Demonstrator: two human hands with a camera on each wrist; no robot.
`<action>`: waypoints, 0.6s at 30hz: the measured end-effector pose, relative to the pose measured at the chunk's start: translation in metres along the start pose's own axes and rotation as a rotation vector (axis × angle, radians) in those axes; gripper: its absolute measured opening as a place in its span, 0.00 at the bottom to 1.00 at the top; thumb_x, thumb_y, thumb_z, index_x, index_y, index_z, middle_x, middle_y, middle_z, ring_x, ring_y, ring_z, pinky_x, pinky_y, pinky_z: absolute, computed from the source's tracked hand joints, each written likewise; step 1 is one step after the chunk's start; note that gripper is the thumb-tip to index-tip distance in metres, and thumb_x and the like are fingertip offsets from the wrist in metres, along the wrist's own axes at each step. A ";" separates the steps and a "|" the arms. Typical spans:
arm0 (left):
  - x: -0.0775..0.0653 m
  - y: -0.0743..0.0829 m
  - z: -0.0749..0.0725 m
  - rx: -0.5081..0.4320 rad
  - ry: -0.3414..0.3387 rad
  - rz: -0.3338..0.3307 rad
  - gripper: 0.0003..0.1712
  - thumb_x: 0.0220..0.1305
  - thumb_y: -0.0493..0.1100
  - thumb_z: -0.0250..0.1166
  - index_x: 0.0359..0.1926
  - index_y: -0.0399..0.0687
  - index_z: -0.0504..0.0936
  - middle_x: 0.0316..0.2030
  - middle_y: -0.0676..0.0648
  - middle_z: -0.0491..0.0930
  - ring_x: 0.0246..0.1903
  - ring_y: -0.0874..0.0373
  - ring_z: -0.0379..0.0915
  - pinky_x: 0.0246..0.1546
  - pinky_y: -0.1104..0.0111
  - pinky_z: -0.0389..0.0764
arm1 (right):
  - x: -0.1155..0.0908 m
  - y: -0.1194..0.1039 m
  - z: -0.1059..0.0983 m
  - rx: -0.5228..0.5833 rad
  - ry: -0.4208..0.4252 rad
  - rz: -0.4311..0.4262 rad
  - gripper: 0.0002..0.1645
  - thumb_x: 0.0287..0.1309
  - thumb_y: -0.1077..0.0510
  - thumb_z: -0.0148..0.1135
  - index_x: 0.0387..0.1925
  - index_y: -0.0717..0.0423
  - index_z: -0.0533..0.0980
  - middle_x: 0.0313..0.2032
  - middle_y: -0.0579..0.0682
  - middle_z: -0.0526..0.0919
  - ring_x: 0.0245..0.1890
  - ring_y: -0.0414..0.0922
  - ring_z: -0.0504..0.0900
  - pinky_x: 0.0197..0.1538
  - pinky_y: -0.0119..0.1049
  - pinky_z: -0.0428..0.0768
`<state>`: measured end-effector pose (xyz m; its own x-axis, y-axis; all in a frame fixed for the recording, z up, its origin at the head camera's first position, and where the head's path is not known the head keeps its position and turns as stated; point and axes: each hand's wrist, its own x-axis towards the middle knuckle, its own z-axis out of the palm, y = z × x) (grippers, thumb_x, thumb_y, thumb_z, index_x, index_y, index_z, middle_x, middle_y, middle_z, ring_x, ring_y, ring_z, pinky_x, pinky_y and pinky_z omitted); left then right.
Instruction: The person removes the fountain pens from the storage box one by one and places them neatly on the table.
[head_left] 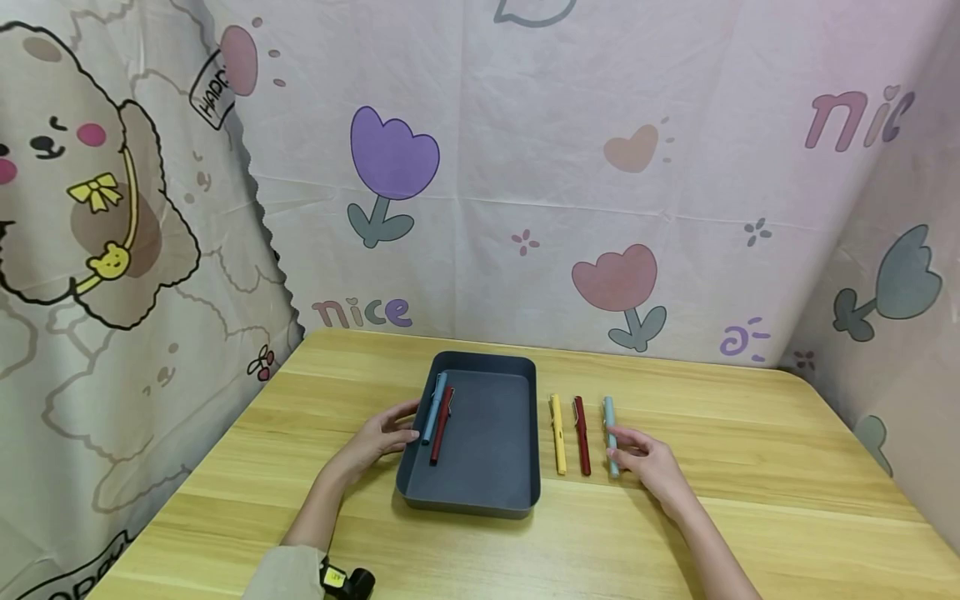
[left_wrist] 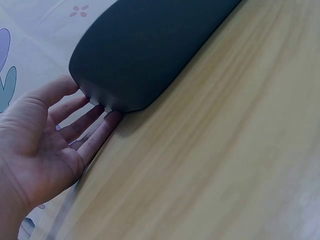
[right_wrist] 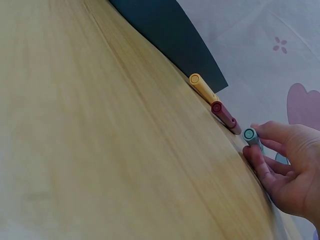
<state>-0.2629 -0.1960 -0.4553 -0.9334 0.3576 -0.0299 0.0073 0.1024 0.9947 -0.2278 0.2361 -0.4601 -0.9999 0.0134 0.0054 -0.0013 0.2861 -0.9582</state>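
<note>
A dark grey tray (head_left: 480,492) stands on the table, with a blue pen (head_left: 434,410) and a dark red pen (head_left: 442,427) lying side by side along its left part. My left hand (head_left: 378,435) is at the tray's left side. Its fairly straight fingers touch the outer wall (left_wrist: 115,92) in the left wrist view. Right of the tray, a yellow pen (head_left: 558,437) and another dark red pen (head_left: 582,437) lie roughly parallel. Beyond them my right hand (head_left: 651,468) pinches a light blue pen (head_left: 609,412) between thumb and fingers, at or just above the tabletop.
The wooden table (head_left: 750,467) ends at the back against a printed cloth (head_left: 510,167), which also hangs at both sides. A black wrist device (head_left: 347,581) sits at my left sleeve (head_left: 288,573).
</note>
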 end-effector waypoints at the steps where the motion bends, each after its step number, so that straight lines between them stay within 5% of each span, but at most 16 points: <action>1: 0.000 0.000 0.000 0.001 0.001 0.000 0.37 0.61 0.41 0.62 0.68 0.41 0.57 0.63 0.35 0.59 0.58 0.43 0.62 0.52 0.56 0.67 | 0.000 0.000 0.000 -0.002 0.000 0.000 0.28 0.53 0.61 0.64 0.56 0.65 0.71 0.49 0.62 0.75 0.43 0.48 0.78 0.41 0.32 0.76; 18: 0.001 0.000 0.000 0.002 0.008 -0.011 0.36 0.61 0.40 0.62 0.68 0.42 0.58 0.63 0.35 0.58 0.60 0.43 0.58 0.52 0.56 0.67 | 0.001 -0.002 0.000 0.002 0.004 0.025 0.28 0.53 0.63 0.63 0.55 0.66 0.67 0.49 0.63 0.76 0.42 0.48 0.78 0.40 0.34 0.76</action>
<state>-0.2635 -0.1954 -0.4554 -0.9362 0.3492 -0.0397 -0.0019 0.1080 0.9941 -0.2284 0.2357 -0.4583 -0.9995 0.0249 -0.0177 0.0240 0.2839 -0.9585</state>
